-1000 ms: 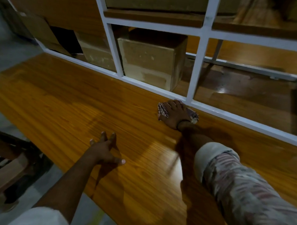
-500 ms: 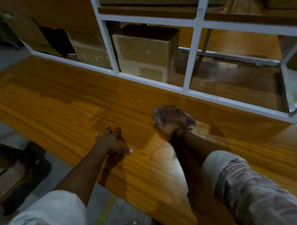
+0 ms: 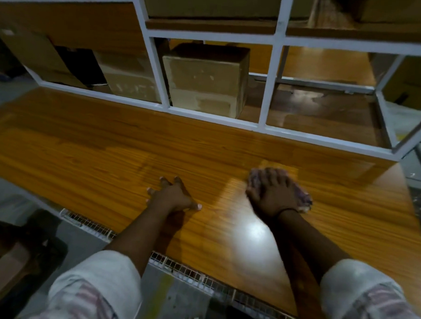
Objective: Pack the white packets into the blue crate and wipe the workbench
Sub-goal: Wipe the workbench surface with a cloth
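Two hands on the workbench: my right hand pressed flat over the cloth, left hand spread, bracing. I'd say firm, overlapping strokes suit this glossy top. No packets or crate visible. Behind, white shelving with a cardboard box.

orange wood-grain workbench, white frame, checked cloth
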`<move>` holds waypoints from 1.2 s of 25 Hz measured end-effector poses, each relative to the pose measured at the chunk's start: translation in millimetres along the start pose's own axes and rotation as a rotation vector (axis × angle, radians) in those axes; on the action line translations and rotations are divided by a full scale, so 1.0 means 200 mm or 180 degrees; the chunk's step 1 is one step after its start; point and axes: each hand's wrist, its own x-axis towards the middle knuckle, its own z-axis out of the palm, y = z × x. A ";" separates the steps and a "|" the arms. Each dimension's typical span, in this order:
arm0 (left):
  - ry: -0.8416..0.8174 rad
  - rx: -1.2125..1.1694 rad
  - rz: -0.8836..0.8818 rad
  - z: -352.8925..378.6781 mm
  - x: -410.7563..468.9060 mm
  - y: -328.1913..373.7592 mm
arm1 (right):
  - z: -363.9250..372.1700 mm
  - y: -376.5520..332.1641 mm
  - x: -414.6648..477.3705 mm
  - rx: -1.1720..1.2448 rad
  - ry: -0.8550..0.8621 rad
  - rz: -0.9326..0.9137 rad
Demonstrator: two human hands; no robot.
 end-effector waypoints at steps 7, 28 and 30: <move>-0.0214 0.0666 0.1656 -0.01 -0.14 0.40 | -0.06 0.29 -0.46 -0.0257 -0.0175 0.0230; -0.0505 0.1595 0.2245 0.06 -0.15 0.84 | -0.07 0.41 0.23 0.0195 -0.0036 0.0919; -0.0470 0.1571 0.2259 0.07 -0.15 0.83 | -0.09 0.45 0.40 0.0272 -0.0193 0.0728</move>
